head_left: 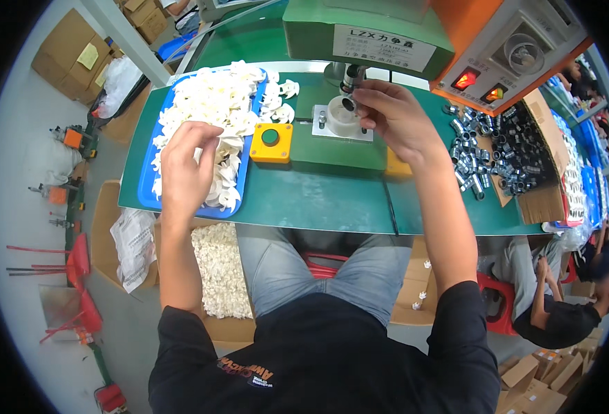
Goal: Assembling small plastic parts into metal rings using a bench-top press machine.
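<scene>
My left hand (188,165) hangs over the blue tray (244,176), its fingers bent towards the thumb in a loose pinch. Whether one of the white plastic pieces (211,96) heaped there is in it, I cannot make out. My right hand (398,121) is closed on a small shiny metal sleeve (349,104), its dark open end facing left. That sleeve is just above the round white holder (341,124) on a metal plate, under the ram (351,77) of a green press (311,41).
A yellow box with a green button (271,140) stands left of the holder. Many metal sleeves (474,152) lie at right beside a cardboard box (549,145). An orange control box (487,62) with lit switches overhangs the right. Below the table, a carton holds white pieces (221,269). Another person (560,307) sits at right.
</scene>
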The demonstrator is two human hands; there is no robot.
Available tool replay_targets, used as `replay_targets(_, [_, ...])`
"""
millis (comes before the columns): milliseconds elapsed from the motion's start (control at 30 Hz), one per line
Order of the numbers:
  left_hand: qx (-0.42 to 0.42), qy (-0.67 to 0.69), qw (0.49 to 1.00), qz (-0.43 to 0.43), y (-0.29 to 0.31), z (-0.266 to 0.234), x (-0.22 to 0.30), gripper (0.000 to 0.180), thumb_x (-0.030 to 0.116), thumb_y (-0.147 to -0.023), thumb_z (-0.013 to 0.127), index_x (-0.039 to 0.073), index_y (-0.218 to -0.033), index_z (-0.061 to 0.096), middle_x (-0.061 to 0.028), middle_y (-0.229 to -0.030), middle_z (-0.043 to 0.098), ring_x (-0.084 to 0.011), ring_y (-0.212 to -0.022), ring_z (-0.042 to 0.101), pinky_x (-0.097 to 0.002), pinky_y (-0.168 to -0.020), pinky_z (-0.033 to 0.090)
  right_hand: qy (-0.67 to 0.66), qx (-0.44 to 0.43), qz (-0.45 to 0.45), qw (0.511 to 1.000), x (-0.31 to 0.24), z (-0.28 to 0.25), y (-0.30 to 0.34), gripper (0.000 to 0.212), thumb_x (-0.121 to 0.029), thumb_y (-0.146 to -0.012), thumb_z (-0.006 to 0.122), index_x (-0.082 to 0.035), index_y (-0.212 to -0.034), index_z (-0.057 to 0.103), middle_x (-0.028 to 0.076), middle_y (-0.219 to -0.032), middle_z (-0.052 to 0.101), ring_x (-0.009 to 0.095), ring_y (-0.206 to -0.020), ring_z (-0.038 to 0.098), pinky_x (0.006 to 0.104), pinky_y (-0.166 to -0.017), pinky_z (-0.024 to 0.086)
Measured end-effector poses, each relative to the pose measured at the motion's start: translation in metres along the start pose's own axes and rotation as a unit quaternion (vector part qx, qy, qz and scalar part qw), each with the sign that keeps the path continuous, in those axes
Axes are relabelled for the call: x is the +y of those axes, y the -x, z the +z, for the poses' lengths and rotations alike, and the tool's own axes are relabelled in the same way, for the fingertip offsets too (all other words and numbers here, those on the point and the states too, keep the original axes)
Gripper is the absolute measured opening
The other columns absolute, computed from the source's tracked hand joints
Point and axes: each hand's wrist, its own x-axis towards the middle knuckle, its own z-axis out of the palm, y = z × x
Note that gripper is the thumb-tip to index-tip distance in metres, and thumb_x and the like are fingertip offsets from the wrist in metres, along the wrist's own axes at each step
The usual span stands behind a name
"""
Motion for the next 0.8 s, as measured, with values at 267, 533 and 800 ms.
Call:
replay_targets(267, [-0.056, -0.072, 0.996, 0.005, -0.004, 0.009, -0.005, 0.022, -0.003, -0.086, 0.069, 0.003, -0.107, 0.072, -0.0129, -0.108, 0.066, -0.0327, -0.101, 0.064, -0.0384, -0.093, 0.051, 0.122, 0.103, -0.055, 0.986, -0.013, 0.017, 0.022, 0.029, -0.014, -0.092, 0.074, 0.006, -0.112, 0.069, 0.006, -0.091, 0.070, 0.011, -0.077, 0.063, 0.0246, -0.065, 0.049])
replay_targets(533, [-0.128, -0.140, 0.981, 0.043, -0.006, 0.031, -0.020, 0.034, 0.006, -0.081, 0.072, 0.003, -0.115, 0.072, -0.0140, -0.112, 0.068, -0.0349, -0.105, 0.059, -0.0433, -0.098, 0.048, 0.390, 0.121, -0.137, 0.902, 0.032, 0.028, 0.078, 0.032, -0.008, -0.083, 0.080, 0.002, -0.112, 0.071, 0.000, -0.083, 0.065, 0.005, -0.070, 0.058, 0.0222, -0.064, 0.050])
replay_targets(800, [-0.096, -0.097, 0.991, 0.005, -0.012, 0.032, -0.015, 0.027, 0.001, -0.081, 0.071, 0.005, -0.107, 0.076, -0.0119, -0.096, 0.072, -0.0325, -0.096, 0.059, -0.0422, -0.092, 0.050, 0.599, -0.010, -0.364, 0.713, 0.064, 0.025, 0.087, 0.032, -0.003, -0.078, 0.077, -0.003, -0.108, 0.067, 0.012, -0.103, 0.066, 0.033, -0.092, 0.065, 0.0434, -0.076, 0.054])
